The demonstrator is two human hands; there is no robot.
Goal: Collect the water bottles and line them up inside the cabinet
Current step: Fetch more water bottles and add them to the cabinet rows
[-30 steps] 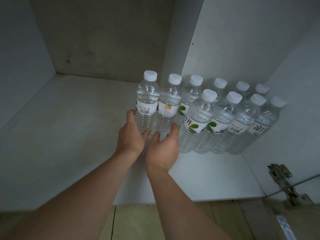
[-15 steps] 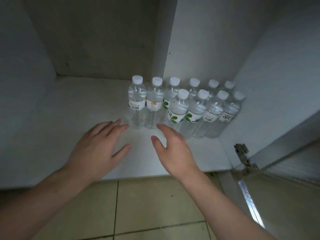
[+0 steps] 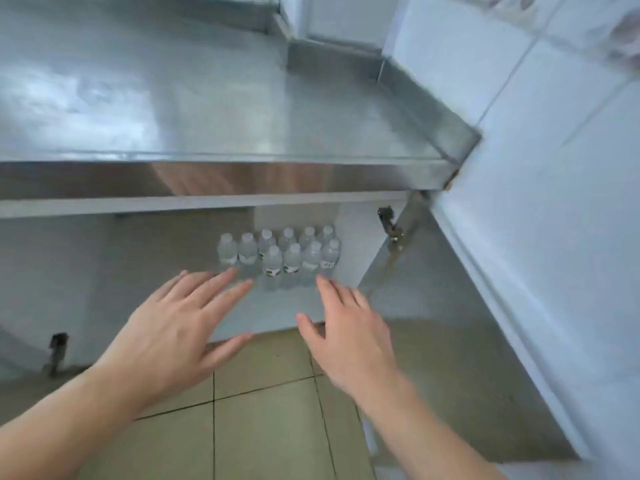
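Inside cabinet: bottles upright, labels blurred, unreadable.

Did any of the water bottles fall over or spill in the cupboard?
No. The water bottles all stand upright in two tidy rows on the cabinet shelf, caps on, with no puddle showing. The left hand and right hand are both open and empty, away from them.
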